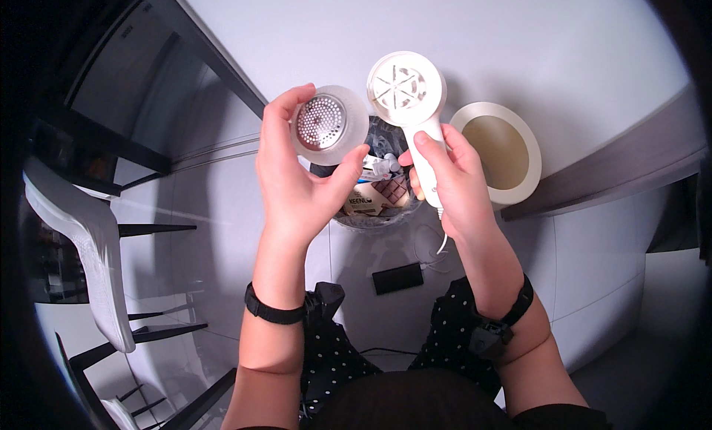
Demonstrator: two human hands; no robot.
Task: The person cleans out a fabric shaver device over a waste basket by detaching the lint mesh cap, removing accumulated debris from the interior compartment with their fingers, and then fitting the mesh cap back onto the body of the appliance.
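My left hand grips the rim of a translucent round cover with a perforated metal foil, apparently the head guard of a fabric shaver. In my right hand is the handle of a white corded fabric shaver. Its round head is uncovered and faces up, showing a slotted, spoke-like centre. The cover and the shaver head are side by side, with a small gap between them. Below both hands stands a waste bin lined with a clear plastic bag, partly hidden, with packaging in it.
A white round container with a beige inside stands right of the bin, near the wall. On the floor lies a black rectangular device with a white cable attached. White chairs with dark legs are at left, beside a dark cabinet or door frame.
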